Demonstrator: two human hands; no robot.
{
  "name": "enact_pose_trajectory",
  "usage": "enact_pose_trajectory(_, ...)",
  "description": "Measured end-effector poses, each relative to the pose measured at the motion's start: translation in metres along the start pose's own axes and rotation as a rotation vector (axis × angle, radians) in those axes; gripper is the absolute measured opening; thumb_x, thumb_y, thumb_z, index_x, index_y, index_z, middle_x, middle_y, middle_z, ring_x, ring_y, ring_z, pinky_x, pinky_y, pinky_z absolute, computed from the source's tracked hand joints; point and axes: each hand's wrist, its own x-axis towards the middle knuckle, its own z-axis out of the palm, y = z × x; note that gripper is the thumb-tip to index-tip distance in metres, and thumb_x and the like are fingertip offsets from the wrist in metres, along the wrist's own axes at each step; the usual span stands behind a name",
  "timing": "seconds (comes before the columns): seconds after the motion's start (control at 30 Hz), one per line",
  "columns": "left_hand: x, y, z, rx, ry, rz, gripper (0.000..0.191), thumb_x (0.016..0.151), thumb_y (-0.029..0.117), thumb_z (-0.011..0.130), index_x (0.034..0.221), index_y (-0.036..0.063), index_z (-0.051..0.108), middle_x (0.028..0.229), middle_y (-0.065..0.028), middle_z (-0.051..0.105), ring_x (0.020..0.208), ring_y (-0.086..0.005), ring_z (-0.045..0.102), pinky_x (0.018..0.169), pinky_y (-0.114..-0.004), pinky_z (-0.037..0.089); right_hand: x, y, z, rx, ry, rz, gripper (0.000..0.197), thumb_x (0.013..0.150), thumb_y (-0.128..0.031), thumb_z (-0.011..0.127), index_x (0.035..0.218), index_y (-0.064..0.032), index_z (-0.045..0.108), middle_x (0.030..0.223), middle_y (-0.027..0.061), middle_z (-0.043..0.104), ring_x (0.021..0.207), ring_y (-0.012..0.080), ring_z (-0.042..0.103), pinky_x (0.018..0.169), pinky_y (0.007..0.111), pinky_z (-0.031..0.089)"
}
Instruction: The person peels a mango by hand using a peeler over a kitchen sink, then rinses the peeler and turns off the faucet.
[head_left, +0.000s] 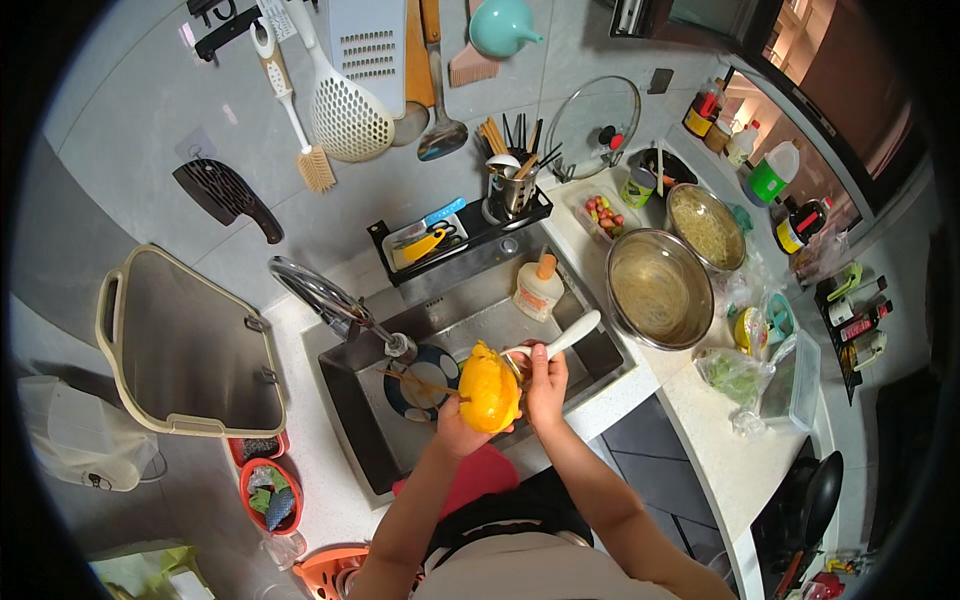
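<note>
My left hand (459, 429) cradles a large, glossy yellow fruit (489, 397), which looks like a mango with bare flesh. In my right hand (546, 386) is a peeler (574, 334) with a white handle, its head close against the fruit's right side; whether the blade touches is hard to tell. Both hands are over the front of a stainless steel sink (480, 330). Down in the basin, a blue-and-white plate (420, 375) lies with wooden chopsticks (409, 381) across it, partly hidden by the tap and my left hand.
A chrome tap (322, 300) arches over the sink's left side. Behind stands a pump bottle (538, 289). To the right are a steel bowl (660, 289), a second bowl of pale shreds (706, 229) and a box of small fruit (604, 216). A cleaver (225, 199) hangs on the wall.
</note>
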Motion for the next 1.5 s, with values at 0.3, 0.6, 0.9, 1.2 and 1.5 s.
enact_pose_trajectory(0.3,0.008,-0.001,-0.001,0.374,0.219,0.313,0.06,0.08,0.012,0.047,0.133,0.0097,0.018,0.123,-0.0095,0.039,0.112,-0.0284,0.044,0.091,-0.041,0.04,0.027,-0.006,-0.035,-0.282,-0.061,-0.033,0.015,0.083,-0.001,0.044,0.095,-0.0033,0.052,0.086,0.0083,0.061,0.085,0.0168,0.058,0.08,0.028,0.043)
enact_pose_trajectory(0.6,0.038,-0.011,0.0,0.609,0.439,0.69,0.061,0.076,0.0,0.048,0.129,0.012,0.02,0.115,-0.0083,0.039,0.106,-0.0208,0.044,0.091,-0.032,0.039,0.017,0.011,-0.045,-0.163,-0.104,0.636,0.022,0.084,-0.021,0.053,0.099,-0.0067,0.061,0.076,0.0036,0.061,0.071,0.0104,0.058,0.06,0.022,0.043)
enact_pose_trajectory(0.9,0.04,-0.012,0.006,0.488,0.511,0.679,0.062,0.077,0.001,0.05,0.129,0.0098,0.019,0.117,-0.0098,0.038,0.106,-0.0201,0.044,0.09,-0.032,0.039,0.018,0.004,-0.051,-0.503,-0.082,0.38,0.03,0.085,-0.021,0.058,0.108,-0.0028,0.056,0.062,0.0017,0.06,0.059,0.0099,0.058,0.055,0.021,0.044)
enact_pose_trajectory(1.2,0.041,-0.032,0.011,1.312,0.54,0.965,0.075,0.068,0.005,0.063,0.129,0.0029,0.021,0.12,-0.0145,0.038,0.109,-0.0251,0.043,0.093,-0.035,0.035,-0.014,0.019,-0.024,0.412,-0.414,0.642,0.058,0.086,-0.05,0.042,0.127,-0.0094,0.037,0.125,0.0064,0.045,0.116,0.0199,0.043,0.098,0.039,0.033)
enact_pose_trajectory(1.5,0.016,0.01,0.04,1.627,0.416,0.543,0.041,0.076,0.021,0.064,0.112,0.0036,0.053,0.106,-0.0124,0.054,0.088,-0.0204,0.056,0.069,-0.03,0.047,-0.012,0.025,-0.063,0.48,-0.366,0.607,0.049,0.085,-0.023,0.055,0.126,-0.0116,0.032,0.122,0.0095,0.046,0.108,0.0249,0.05,0.084,0.042,0.048)
